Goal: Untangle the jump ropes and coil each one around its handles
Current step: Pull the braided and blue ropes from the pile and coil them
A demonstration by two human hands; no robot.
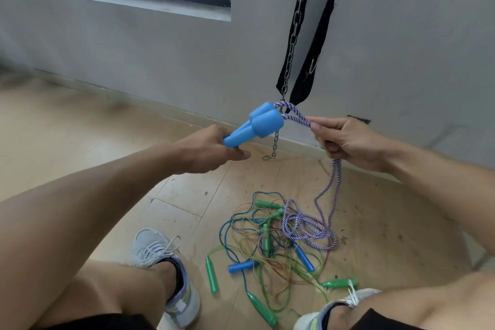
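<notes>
Head view, looking down at a person working over a wooden floor. The left hand is gripping the narrow ends of two light-blue jump-rope handles, which are lying side by side and pointing up and to the right with their wide ends uppermost. The blue-and-white braided rope is leaving both wide ends, arching over to the right hand, whose fingers are curling round both strands and pinching them. Below that hand the two strands are hanging down to the floor, where the remainder is lying in loose loops just beside, and partly over, a tangle of thin ropes in green, blue and yellow with green handles and blue handles. Two grey sneakers are standing either side of the tangle. Behind the hands a metal chain and black straps are hanging against the grey wall.
</notes>
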